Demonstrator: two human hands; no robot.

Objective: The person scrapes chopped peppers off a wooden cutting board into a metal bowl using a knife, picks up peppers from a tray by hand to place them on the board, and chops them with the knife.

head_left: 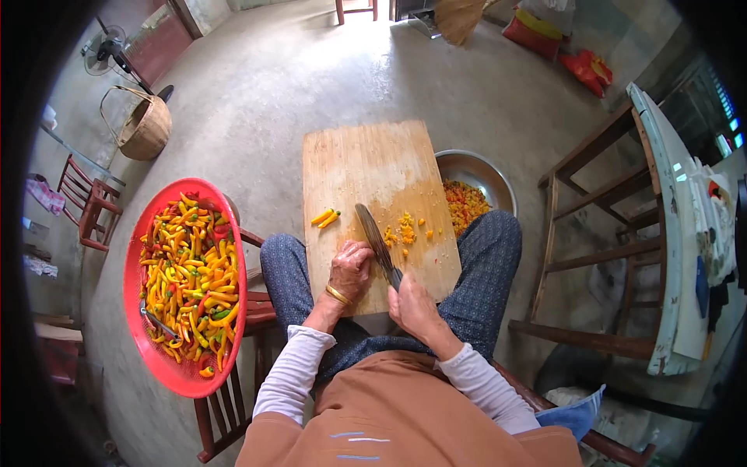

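Note:
My right hand [416,307] is wrapped round the dark handle of a kitchen knife [375,237]. Its blade points away from me and a little left, over the wooden cutting board [366,159] across my lap. Just left of the blade, my left hand [352,268] is closed with the fingers curled down at the board; what they hold is hidden. Farther up the board, left of the knife, lie a few whole yellow chili peppers [326,218]. Chopped yellow pepper pieces [405,229] are scattered to the right of the blade.
At my left, a red plastic basket [132,296] heaped with yellow, orange and red chilies [191,272] rests on a wooden chair [226,420]. A metal bowl [502,187] of chopped peppers [464,204] stands beyond my right knee. A wooden-framed table [661,226] is farther right; a wicker basket [146,128] sits far left.

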